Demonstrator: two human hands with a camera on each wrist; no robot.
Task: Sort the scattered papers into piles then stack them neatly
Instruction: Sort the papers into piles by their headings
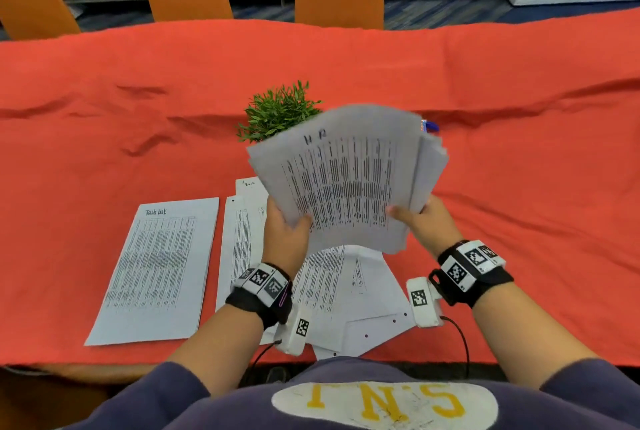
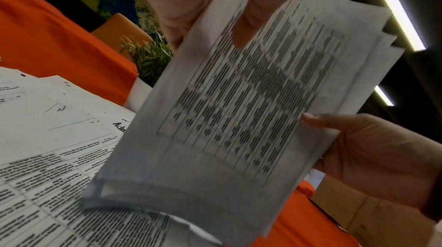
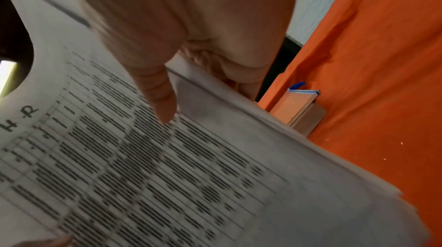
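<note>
Two hands — left hand (image 1: 285, 235), right hand (image 1: 427, 221) — fingers gripping a fanned sheaf of white printed papers (image 1: 346, 180) | above red-clothed desk (image 1: 138, 124) | more printed sheets (image 1: 156, 270) lying below.

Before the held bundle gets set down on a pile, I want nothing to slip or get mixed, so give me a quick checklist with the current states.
1. Left hand has a grip on the held bundle: ok.
2. Right hand grips its other side: ok.
3. Bundle edges squared: not ok, sheets fan out.
4. Top sheet heading legible: ok, "H.R".
5. Task List pile tidy: ok.
6. Loose papers under the hands sorted: not ok, overlapping askew.
</note>
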